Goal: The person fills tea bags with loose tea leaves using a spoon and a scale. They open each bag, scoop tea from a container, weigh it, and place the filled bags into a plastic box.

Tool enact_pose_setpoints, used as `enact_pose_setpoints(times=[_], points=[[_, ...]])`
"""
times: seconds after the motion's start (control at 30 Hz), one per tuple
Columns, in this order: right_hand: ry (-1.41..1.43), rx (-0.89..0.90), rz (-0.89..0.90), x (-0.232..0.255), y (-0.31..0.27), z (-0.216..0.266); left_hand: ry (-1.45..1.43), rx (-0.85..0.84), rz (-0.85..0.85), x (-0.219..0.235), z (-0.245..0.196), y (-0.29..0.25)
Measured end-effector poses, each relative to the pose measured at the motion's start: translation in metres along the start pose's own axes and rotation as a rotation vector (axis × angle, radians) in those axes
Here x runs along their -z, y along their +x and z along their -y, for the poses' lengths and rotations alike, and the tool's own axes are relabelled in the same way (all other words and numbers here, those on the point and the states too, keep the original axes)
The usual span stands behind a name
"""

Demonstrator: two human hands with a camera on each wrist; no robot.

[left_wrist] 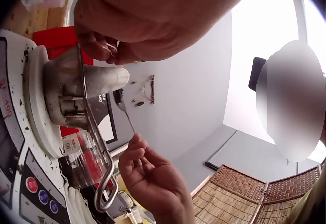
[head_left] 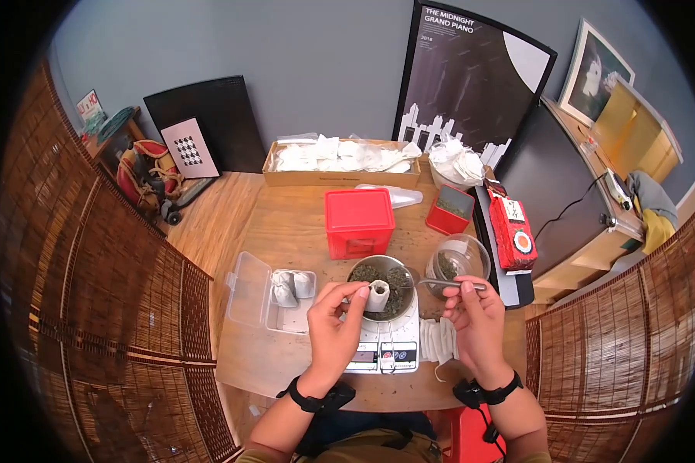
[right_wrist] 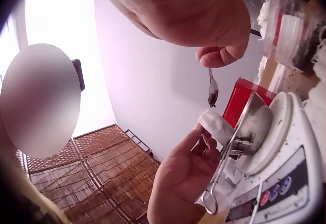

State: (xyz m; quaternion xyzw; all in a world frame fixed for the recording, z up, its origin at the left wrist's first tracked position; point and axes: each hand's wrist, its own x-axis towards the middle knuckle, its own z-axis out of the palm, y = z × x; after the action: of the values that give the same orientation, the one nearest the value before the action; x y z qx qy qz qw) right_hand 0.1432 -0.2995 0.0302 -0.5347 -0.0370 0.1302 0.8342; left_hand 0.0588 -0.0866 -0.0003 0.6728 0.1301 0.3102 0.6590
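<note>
"White pouch [head_left: 378,298], open at the top: where is it?"

"Upright over the metal bowl [head_left: 400,309], its mouth above the rim. I can't tell whether its base touches the bowl."

"And the left hand [head_left: 334,328]?"

"It grips the pouch, thumb and fingers pinching it near the mouth."

"What about the right hand [head_left: 476,316]?"

"Closed round the handle of a spoon [head_left: 454,284]. The wrist views show dark bits in the spoon's tip, which is near the pouch's mouth."

"What's in the bowl?"

"Dark dried leaves [head_left: 367,273], around the pouch. The bowl sits on a white scale [head_left: 406,363], with bits scattered on it."

"Anything beside the scale?"

"Flat white pouches [head_left: 439,339] in a row by the right hand, and a clear round tub [head_left: 480,266] with leaves beyond them. On the left, a clear box [head_left: 289,320] with its lid open holds filled pouches [head_left: 283,289]."

"And farther back on the table [head_left: 243,355]?"

"A red lidded box [head_left: 359,216] behind the bowl, an open red tin [head_left: 449,210] of leaves to its right, then a long cardboard box [head_left: 340,179] of white items. A bowl heaped with white items [head_left: 457,163] stands at that box's right end."
</note>
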Motion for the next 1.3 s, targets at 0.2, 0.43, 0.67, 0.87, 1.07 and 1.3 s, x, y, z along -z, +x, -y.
enact_pose_setpoints(times=[0.2,0.43,0.67,0.87,1.07,1.3], points=[[-0.056,0.04,0.075,-0.011,-0.002,0.014,-0.033,0.039,0.025,0.0,-0.003,0.0],[-0.304,0.182,0.139,-0.021,-0.013,0.018,-0.076,0.054,0.035,0.0,-0.002,0.0],[-0.544,0.372,0.199,-0.027,-0.025,0.022,-0.085,0.07,0.04,0.0,-0.002,0.0],[-0.686,0.546,0.239,-0.027,-0.03,0.02,-0.091,0.067,0.044,0.0,-0.002,0.0],[-0.816,0.682,0.311,-0.022,-0.026,0.016,-0.099,0.055,-0.007,-0.001,-0.001,-0.002],[-0.929,0.533,0.283,-0.012,-0.002,-0.002,-0.039,-0.035,-0.017,0.001,-0.001,-0.003]])
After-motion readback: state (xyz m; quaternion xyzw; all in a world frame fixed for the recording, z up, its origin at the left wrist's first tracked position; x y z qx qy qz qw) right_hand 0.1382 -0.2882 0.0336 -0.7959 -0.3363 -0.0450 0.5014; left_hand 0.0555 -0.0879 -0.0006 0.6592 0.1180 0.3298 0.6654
